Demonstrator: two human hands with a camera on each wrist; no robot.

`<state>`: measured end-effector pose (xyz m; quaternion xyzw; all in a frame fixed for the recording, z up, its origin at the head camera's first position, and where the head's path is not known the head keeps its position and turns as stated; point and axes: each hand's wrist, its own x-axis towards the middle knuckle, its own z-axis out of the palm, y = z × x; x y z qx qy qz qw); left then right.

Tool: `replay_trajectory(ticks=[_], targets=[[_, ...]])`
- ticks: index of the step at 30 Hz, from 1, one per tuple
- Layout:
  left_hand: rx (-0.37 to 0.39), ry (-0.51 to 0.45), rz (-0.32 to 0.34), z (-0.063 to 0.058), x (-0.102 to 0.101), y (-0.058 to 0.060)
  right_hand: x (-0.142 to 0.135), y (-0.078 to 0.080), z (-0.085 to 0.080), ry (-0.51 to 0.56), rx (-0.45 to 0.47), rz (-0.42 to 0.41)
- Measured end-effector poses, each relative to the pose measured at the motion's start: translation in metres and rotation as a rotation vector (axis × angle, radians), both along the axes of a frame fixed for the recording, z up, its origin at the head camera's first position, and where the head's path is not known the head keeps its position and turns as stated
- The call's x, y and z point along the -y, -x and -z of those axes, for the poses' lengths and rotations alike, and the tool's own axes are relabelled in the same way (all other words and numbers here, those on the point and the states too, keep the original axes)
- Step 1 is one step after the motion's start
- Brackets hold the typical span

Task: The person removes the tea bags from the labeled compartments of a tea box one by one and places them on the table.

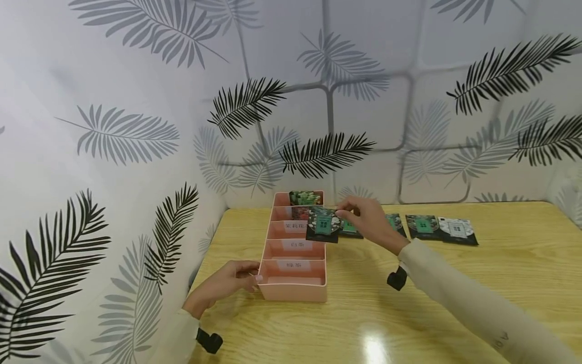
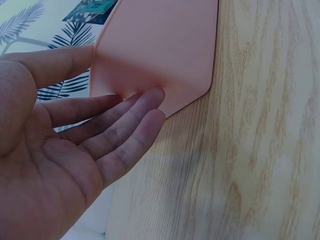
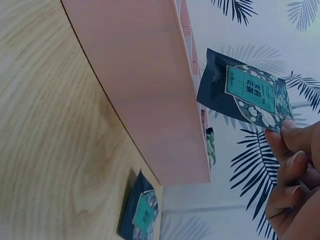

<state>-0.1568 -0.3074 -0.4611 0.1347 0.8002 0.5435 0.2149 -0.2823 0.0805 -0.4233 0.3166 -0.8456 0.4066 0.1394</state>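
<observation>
My right hand (image 1: 366,217) pinches a dark jasmine tea sachet (image 1: 324,225) with a teal label by its edge, between thumb and fingertip. In the right wrist view the sachet (image 3: 245,92) hangs up beside the rim of a long pink divided box (image 1: 293,292). In the head view it overlaps the box's right side near the middle compartments. My left hand (image 1: 229,283) holds the box's near left corner, thumb at the rim and fingers against the outer side (image 2: 160,45). A green-patterned sachet (image 1: 305,197) stands in the farthest compartment, a reddish one (image 1: 300,213) in the one before it.
Right of the box, several sachets lie in a row on the wooden table (image 1: 409,293), among them a green-labelled one (image 1: 423,226) and a white one (image 1: 456,230). White labels (image 1: 291,265) mark the compartments. A leaf-patterned curtain (image 1: 136,126) hangs behind and left.
</observation>
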Motion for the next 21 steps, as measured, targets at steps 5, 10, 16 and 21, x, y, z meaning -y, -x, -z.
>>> replay_trajectory(ticks=[5, 10, 16, 21], targets=[[-0.01, 0.004, -0.007, -0.001, 0.0, -0.001, -0.014, -0.006, 0.002, -0.022, 0.062, 0.0], [-0.019, 0.004, -0.003, 0.0, 0.0, 0.0, -0.027, -0.009, 0.009, -0.043, 0.093, 0.011], [-0.011, -0.002, -0.003, 0.0, 0.001, 0.0, -0.041, -0.012, 0.018, -0.059, 0.084, 0.041], [0.0, 0.003, -0.021, 0.002, 0.0, 0.0, -0.051, -0.015, 0.024, -0.069, 0.1, 0.042]])
